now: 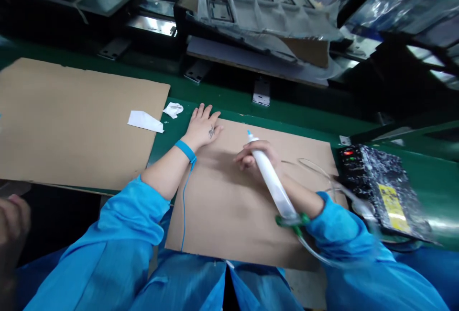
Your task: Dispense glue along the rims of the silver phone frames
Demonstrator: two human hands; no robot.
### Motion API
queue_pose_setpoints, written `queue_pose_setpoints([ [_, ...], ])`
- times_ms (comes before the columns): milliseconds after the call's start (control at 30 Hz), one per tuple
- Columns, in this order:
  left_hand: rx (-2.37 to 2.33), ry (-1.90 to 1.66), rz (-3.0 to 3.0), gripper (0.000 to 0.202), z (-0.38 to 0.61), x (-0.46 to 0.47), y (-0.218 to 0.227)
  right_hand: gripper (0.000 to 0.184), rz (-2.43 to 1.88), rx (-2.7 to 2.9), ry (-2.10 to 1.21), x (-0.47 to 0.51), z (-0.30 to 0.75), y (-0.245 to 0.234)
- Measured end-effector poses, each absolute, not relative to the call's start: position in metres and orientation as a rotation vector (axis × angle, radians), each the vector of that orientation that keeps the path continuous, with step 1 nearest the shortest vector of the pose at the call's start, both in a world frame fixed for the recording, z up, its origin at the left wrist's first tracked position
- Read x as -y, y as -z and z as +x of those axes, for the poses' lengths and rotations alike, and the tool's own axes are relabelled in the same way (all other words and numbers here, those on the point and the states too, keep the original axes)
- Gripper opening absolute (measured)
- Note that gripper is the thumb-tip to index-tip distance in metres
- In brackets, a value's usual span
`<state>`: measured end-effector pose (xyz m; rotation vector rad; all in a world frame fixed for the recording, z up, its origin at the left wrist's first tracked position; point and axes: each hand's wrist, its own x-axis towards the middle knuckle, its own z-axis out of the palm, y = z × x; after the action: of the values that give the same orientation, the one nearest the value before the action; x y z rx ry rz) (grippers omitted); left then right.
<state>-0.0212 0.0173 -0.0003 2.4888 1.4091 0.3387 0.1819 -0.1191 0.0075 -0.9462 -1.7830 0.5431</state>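
Note:
My left hand (203,126) lies flat and open, fingers stretched out, on the far left corner of a brown cardboard sheet (233,205); a blue wrist strap (185,150) with a thin blue cord circles that wrist. My right hand (256,157) is closed around a white syringe-like dispenser (270,177), its tip pointing away from me just above the cardboard. A green fitting (292,220) and a clear hose (315,253) leave the dispenser's rear end by my forearm. Both sleeves are blue.
A larger cardboard sheet (71,119) covers the green bench at left, with a white paper scrap (145,121) and a crumpled white bit (173,109) near it. A speckled black control box (380,186) sits at right. Plastic trays (251,0) stand behind. Another person's hand (12,215) shows lower left.

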Motion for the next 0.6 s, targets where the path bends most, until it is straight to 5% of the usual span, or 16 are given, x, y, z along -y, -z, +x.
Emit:
queue_pose_setpoints([
  [100, -1.415, -0.28, 2.486, 0.066, -0.022, -0.018, -0.006, 0.068, -0.388, 1.522, -1.175, 0.146, 0.119, -0.062],
  [200, -1.412, -0.231, 2.484, 0.066, -0.022, -0.021, -0.011, 0.053, -0.217, 1.218, -1.732, 0.16, 0.07, -0.118],
  [433, -1.4, -0.278, 2.518, 0.066, -0.021, -0.021, -0.005, 0.031, -0.341, 0.936, -1.83, 0.176, 0.043, -0.168],
  [600, -1.406, -0.331, 2.516, 0.067, -0.021, -0.021, 0.002, 0.037, -0.406, 0.952, -1.849, 0.177, 0.041, -0.171],
])
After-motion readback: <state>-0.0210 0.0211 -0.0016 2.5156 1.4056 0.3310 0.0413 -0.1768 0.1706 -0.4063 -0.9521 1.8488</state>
